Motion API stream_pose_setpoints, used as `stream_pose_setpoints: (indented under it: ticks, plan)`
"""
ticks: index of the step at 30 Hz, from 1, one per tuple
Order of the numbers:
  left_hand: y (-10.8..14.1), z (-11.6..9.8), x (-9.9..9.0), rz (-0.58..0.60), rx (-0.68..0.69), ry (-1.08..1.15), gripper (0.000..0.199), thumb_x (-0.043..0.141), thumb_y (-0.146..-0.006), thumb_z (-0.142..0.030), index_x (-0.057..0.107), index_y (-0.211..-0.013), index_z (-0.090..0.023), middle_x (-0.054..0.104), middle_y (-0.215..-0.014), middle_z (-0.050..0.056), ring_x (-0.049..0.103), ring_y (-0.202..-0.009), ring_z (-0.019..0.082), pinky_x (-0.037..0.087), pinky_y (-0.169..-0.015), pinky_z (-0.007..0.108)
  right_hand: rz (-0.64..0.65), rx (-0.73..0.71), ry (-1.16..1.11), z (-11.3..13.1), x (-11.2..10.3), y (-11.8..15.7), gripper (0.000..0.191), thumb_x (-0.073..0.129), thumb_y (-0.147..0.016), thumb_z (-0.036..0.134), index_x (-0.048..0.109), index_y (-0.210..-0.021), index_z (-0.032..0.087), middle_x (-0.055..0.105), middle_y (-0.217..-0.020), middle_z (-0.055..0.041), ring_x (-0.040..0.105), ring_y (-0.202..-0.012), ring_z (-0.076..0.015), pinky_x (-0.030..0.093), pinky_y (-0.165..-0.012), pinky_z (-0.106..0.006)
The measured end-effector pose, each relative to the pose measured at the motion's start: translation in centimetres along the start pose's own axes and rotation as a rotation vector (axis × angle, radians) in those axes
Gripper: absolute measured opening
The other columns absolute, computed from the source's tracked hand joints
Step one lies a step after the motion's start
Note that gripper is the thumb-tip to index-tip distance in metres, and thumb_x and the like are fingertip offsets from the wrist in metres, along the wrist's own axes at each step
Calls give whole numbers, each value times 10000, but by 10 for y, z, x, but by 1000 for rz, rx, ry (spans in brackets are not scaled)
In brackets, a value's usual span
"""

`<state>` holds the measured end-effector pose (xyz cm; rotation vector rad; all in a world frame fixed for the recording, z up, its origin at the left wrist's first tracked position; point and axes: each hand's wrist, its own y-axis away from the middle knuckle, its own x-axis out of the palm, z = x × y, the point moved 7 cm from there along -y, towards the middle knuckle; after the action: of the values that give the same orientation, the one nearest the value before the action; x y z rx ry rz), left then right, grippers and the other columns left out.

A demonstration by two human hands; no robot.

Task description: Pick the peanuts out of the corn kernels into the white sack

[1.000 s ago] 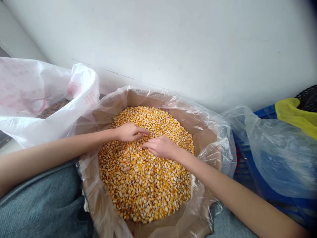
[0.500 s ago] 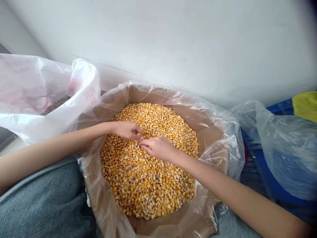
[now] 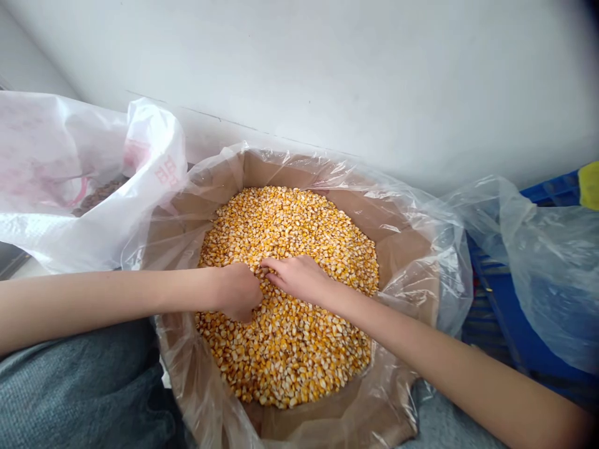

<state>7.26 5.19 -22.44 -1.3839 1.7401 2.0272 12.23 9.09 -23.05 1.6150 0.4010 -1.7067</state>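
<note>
A large heap of yellow and white corn kernels [image 3: 294, 349] fills a cardboard box [image 3: 402, 231] lined with clear plastic [image 3: 449, 268]. Over the left middle of the heap, my left hand [image 3: 239, 290] is bent down with its fingers curled onto the kernels; its fingertips are hidden behind the hand. My right hand [image 3: 299, 276] rests low over the corn just to the right, thumb and fingers drawn together. Whatever its fingertips may hold is too small to make out. The two hands are close but apart.
A white woven sack [image 3: 154, 149] with red print stands at the left, brown contents partly showing. Blue plastic crates [image 3: 505, 299] are at the right, partly under clear plastic film [image 3: 556, 274], with something yellow [image 3: 589, 185] above. A white wall [image 3: 327, 75] rises behind the box.
My left hand has moved down and slightly left, away from my right fingertips, and covers a brownish bit that lay on the corn. My right hand has stayed almost in place.
</note>
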Motion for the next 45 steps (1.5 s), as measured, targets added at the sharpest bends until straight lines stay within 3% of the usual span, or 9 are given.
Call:
stream_pose_setpoints:
  ticks: [8,11,15,18,23,26,29,36,45]
  plan:
    - [-5,-4,5,-107,52,-35,171,523,-687,-223,671,-656,-144,643,-596,110,591,-530,205,353,-435,250,-84,83,-258,-14,-3,-1,241,404,-809,365,527,-983,251,599,-695,3,534,-602,-138,321,-542,-222]
    - [-7,-11,7,-152,96,-50,167,530,-680,-228,661,-620,-145,629,-556,104,568,-494,184,333,-424,244,-117,143,-533,-25,-4,-2,228,460,-775,383,547,-906,218,514,-587,28,452,-520,-96,289,-510,-205]
    - [-8,-12,4,-171,118,-15,135,534,-652,-167,629,-559,-144,620,-553,87,521,-465,145,295,-422,232,-85,245,-1090,-36,2,-4,259,504,-737,403,513,-872,182,423,-510,59,351,-425,-59,253,-438,-184]
    - [-6,-3,0,-107,190,269,99,544,-635,-218,598,-581,-154,594,-554,36,472,-476,116,282,-435,220,-51,337,-1499,-41,7,-3,244,528,-718,385,475,-853,190,386,-477,80,265,-357,-43,187,-373,-176]
    - [-4,21,-18,-89,411,1248,98,416,-673,-213,497,-668,-158,461,-539,-35,369,-460,65,279,-430,181,15,279,-1918,-41,4,-4,181,518,-724,334,422,-710,181,369,-464,77,253,-345,-40,183,-359,-177]
    - [-6,38,-24,-158,451,1698,116,374,-663,-245,435,-620,-156,332,-464,-42,272,-387,63,204,-357,188,60,237,-2024,-41,-2,-4,214,432,-758,337,380,-631,173,339,-449,66,249,-349,-49,194,-358,-182]
    - [-7,48,-27,-199,438,1963,155,349,-667,-268,363,-546,-171,249,-432,-44,224,-365,67,171,-332,194,-13,198,-2069,-45,-13,-2,169,345,-759,300,399,-656,177,308,-463,58,226,-362,-61,172,-353,-181]
    - [-8,69,-21,-357,115,2138,262,361,-724,-326,290,-518,-180,228,-468,-40,190,-364,56,158,-331,193,-176,295,-1879,-60,-23,4,181,270,-755,318,355,-652,195,272,-508,47,229,-397,-77,184,-368,-178]
    - [-10,83,-22,-471,240,2311,104,407,-700,-240,448,-637,-169,306,-509,-36,267,-380,52,140,-325,183,-237,321,-1977,-69,-16,2,297,394,-756,477,433,-693,189,386,-547,41,297,-391,-54,182,-353,-171]
